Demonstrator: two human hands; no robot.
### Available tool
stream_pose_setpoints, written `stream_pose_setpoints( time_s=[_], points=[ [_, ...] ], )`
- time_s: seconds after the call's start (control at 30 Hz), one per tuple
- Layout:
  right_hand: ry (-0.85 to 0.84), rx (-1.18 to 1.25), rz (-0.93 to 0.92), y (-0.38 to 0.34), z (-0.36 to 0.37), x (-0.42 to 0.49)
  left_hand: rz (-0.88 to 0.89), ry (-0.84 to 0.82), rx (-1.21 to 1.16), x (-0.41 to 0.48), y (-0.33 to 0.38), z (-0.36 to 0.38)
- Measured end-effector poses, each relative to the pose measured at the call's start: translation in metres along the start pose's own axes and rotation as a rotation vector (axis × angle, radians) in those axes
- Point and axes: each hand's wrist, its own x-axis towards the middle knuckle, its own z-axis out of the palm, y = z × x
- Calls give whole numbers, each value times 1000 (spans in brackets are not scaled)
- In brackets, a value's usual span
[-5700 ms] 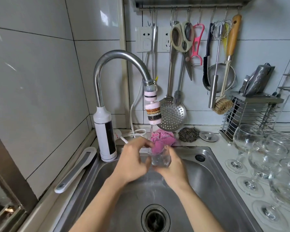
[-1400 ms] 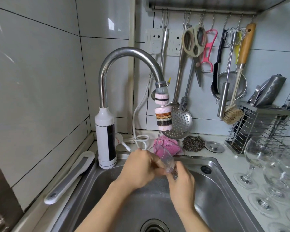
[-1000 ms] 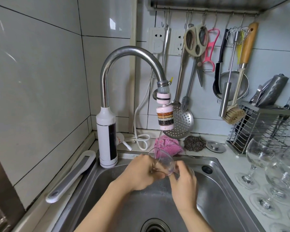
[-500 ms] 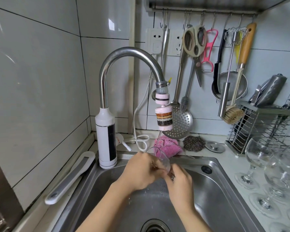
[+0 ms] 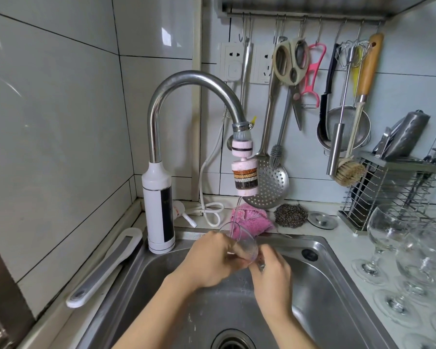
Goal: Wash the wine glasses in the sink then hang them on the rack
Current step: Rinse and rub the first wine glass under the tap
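Note:
I hold a clear wine glass (image 5: 244, 244) tilted over the steel sink (image 5: 332, 278), its mouth up toward the back left. A thin stream of water falls from the tap's filter head (image 5: 244, 175) into the bowl. My left hand (image 5: 209, 260) grips the bowl, fingers curled round it. My right hand (image 5: 272, 275) holds the glass at the stem end, which is mostly hidden by my fingers.
Several more wine glasses (image 5: 388, 233) stand on the counter at the right. A wire rack (image 5: 388, 192) sits behind them. A pink cloth (image 5: 252, 219) and a steel scourer (image 5: 290, 215) lie behind the sink. Utensils hang on the wall rail. The drain (image 5: 233, 342) is below.
Over the last seconds both hands stayed on the glass under the stream, turning and tilting it slightly. The view shifted a little closer to the tap.

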Motion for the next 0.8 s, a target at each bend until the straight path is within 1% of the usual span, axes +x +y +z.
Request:
stream_pose_setpoints(
  time_s=[0.07,0.13,0.17,0.2,0.23,0.33,0.4,0.5,0.6,0.8],
  points=[
    [9,-9,24,-1,1,0,-17,102,-68,1,1,-2],
    [31,-24,50,-1,0,0,-53,243,-52,1,1,-3],
    [38,-32,58,-2,0,0,-57,281,-23,2,1,-3],
    [42,-37,63,-2,0,0,-54,281,3,2,0,-2],
    [45,-39,66,-2,0,0,-54,242,23,1,1,-1],
    [46,-40,55,-1,1,-1,-33,58,27,0,3,2],
    [42,-48,56,0,0,0,-50,-1,18,1,4,3],
    [45,-62,55,1,1,0,-80,-40,-13,2,4,2],
    [41,-63,56,2,1,0,-59,-68,-54,2,7,2],
    [32,-44,40,1,1,-1,-24,-134,-17,2,6,-1]
  ],
)
